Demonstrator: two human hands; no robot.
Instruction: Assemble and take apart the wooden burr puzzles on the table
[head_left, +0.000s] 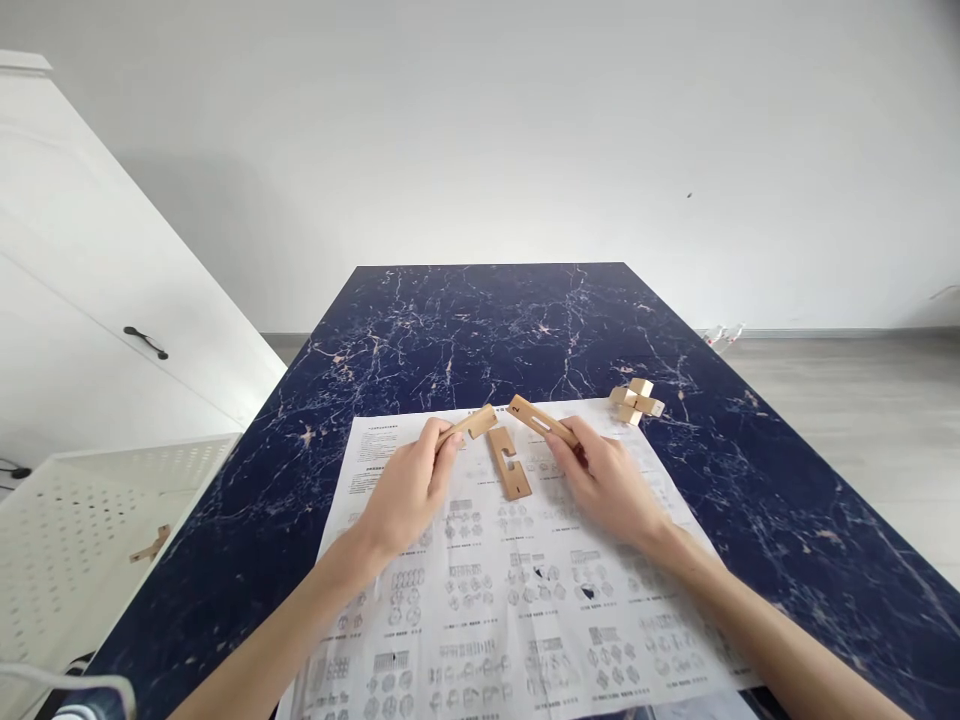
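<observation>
My left hand point(409, 480) pinches a notched wooden puzzle piece point(480, 421) by its near end, above the printed sheet. In my right hand point(606, 475) is a slotted wooden puzzle piece point(529, 413), marked 2, its far end pointing up and left toward the other piece. The two held pieces are close together but apart. Between the hands a third wooden piece point(510, 465), marked 1 and cut with a notch in its side, lies flat on the instruction sheet point(487, 640). My fingers cover the near ends of both held pieces.
An assembled wooden cross puzzle point(636, 402) sits by the sheet's far right corner. The dark blue marbled table point(480, 330) reaches toward a white wall. At left are a white cabinet point(112, 270) and a white perforated basket point(67, 560) with a wooden piece point(152, 544) inside.
</observation>
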